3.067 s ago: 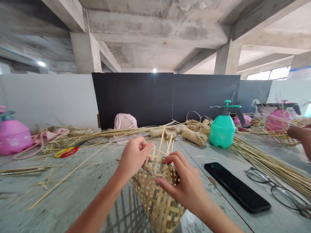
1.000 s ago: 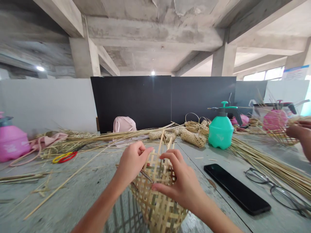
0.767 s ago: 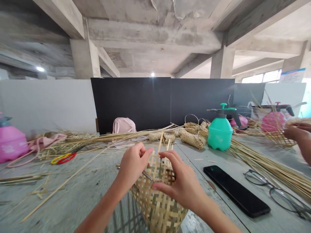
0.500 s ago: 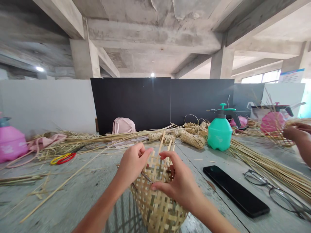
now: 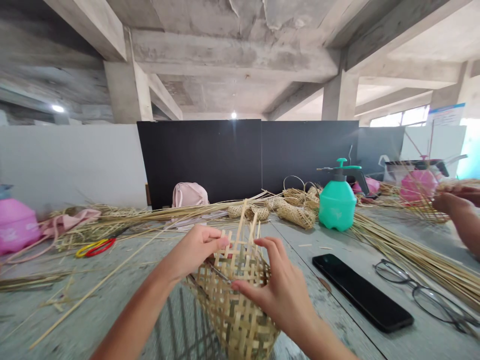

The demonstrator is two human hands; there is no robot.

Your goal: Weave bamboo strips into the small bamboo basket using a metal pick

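Observation:
In front of me stands a woven bamboo basket (image 5: 240,310), with loose strip ends (image 5: 243,217) sticking up from its top edge. My left hand (image 5: 198,250) is closed at the upper left of the weave, thumb and forefinger pinching a bamboo strip (image 5: 227,245). My right hand (image 5: 287,285) grips the basket from the right, its thumb pressed on the near face and its fingers curled over the right edge, partly hidden. A thin dark strip (image 5: 219,272) runs across the weave between the hands.
Right of the basket lie a black phone (image 5: 362,292) and eyeglasses (image 5: 416,285). Behind them are a green spray bottle (image 5: 337,205) and long bamboo strips (image 5: 412,250). Scissors (image 5: 95,248) lie left. Small woven pieces (image 5: 296,215) sit at the back. Another person's hand (image 5: 455,205) works far right.
My left hand has shifted slightly left and down, uncovering more strip ends at the top. My right hand has moved a little right at the fingertips. The basket leans slightly further left.

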